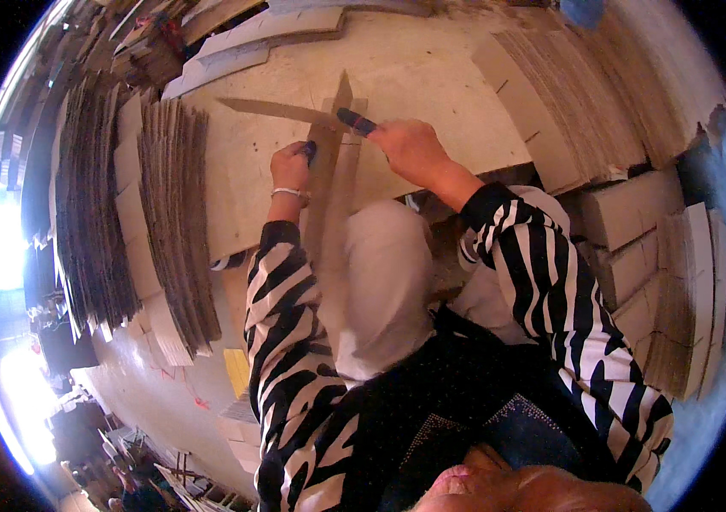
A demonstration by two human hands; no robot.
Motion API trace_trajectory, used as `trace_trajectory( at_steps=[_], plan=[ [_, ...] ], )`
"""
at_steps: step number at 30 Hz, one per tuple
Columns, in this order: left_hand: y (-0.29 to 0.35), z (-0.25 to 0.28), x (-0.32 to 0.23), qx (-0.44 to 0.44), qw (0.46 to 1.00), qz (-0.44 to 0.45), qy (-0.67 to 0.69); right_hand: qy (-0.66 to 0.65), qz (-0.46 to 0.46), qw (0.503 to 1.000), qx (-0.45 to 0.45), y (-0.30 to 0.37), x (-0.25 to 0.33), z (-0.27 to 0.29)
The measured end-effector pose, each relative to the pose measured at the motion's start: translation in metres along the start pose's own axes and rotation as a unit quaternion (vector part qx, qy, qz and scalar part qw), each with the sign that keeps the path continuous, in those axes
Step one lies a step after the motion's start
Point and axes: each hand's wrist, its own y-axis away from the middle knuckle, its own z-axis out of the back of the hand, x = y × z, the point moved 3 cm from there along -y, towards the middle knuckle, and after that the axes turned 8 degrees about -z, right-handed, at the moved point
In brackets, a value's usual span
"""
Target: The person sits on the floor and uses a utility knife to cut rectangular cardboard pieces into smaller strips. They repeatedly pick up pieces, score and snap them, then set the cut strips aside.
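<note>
Long cardboard strips (323, 175) stand between my hands and run back toward my lap. At their far end they cross a brown cardboard strip (273, 109) that points left, with a pointed piece rising beyond. My left hand (291, 168) is closed at the left side of the long strips, a dark cover on a fingertip. My right hand (412, 151) reaches in from the right, its dark-covered fingers closed at the crossing of the strips. The undersides of both grips are hidden.
A pale board (431, 81) lies under the work. Stacks of cardboard pieces (179, 222) stand at the left, and another large stack (551, 102) at the right. Grey-white sheets (269, 34) lie along the far edge. More cardboard (679, 290) is piled by my right arm.
</note>
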Motion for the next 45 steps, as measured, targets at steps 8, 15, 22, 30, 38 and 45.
trace_trajectory(
  at_steps=[8,15,22,30,38,45],
  plan=[
    [0.025,-0.039,-0.048,0.032,0.961,-0.176,-0.209,0.019,-0.010,0.999,0.050,0.012,-0.017,-0.003],
    [0.020,-0.048,-0.036,0.146,0.984,0.035,0.096,0.041,-0.139,0.978,0.147,0.008,-0.034,0.020],
    [0.085,-0.021,0.009,0.115,0.687,-0.367,-0.617,0.095,-0.246,0.950,0.165,0.015,-0.081,0.025],
    [0.067,0.057,0.028,0.036,0.855,-0.238,-0.459,0.053,-0.150,0.980,0.120,0.012,-0.069,0.017],
    [-0.021,0.035,0.069,-0.069,0.997,-0.023,0.015,0.029,0.025,0.998,0.056,0.002,-0.007,0.000],
    [-0.031,0.037,0.052,0.007,0.979,-0.122,-0.162,0.062,-0.028,0.992,0.102,0.007,-0.013,0.008]
  ],
)
